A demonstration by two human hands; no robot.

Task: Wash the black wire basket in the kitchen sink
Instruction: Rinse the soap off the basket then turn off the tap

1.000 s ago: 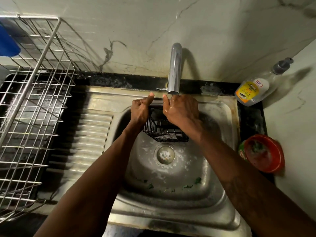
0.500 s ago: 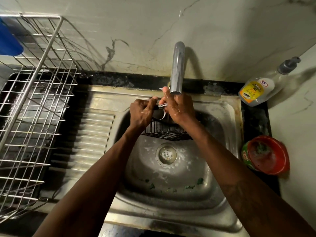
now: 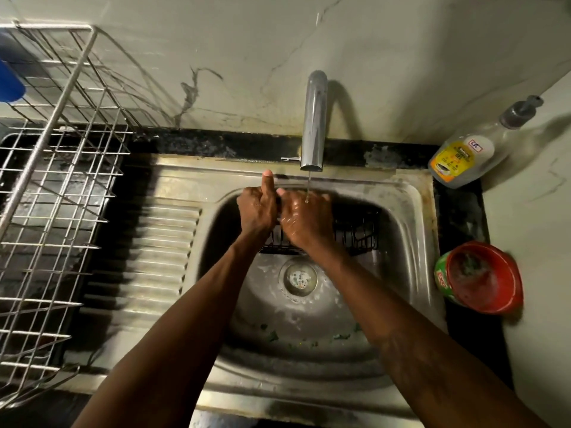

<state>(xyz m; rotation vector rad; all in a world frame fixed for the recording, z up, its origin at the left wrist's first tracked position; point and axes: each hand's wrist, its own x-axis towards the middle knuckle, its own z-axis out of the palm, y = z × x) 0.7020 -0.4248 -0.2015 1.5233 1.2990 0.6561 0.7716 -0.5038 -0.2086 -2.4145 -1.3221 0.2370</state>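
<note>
The black wire basket [image 3: 358, 231] lies at the back of the steel sink [image 3: 411, 230], just above the drain [image 3: 298, 278]. Both hands cover its left part. My left hand [image 3: 258, 211] grips the basket's left end in a fist with the thumb pointing up. Touching it on the right, my wet right hand [image 3: 304, 222] curls its fingers over the basket's rim. A thin stream of water from the tap [image 3: 314, 118] falls on my right hand.
A large wire dish rack [image 3: 55, 186] stands on the left beside the ribbed draining board [image 3: 160, 242]. At the back right is a soap pump bottle [image 3: 460, 159]. A red bowl [image 3: 483, 279] sits on the right counter. Green scraps lie in the sink's front.
The basket has swung so that it now reaches further right along the sink's back wall. My hands have closed together, and the water now runs onto my right hand.
</note>
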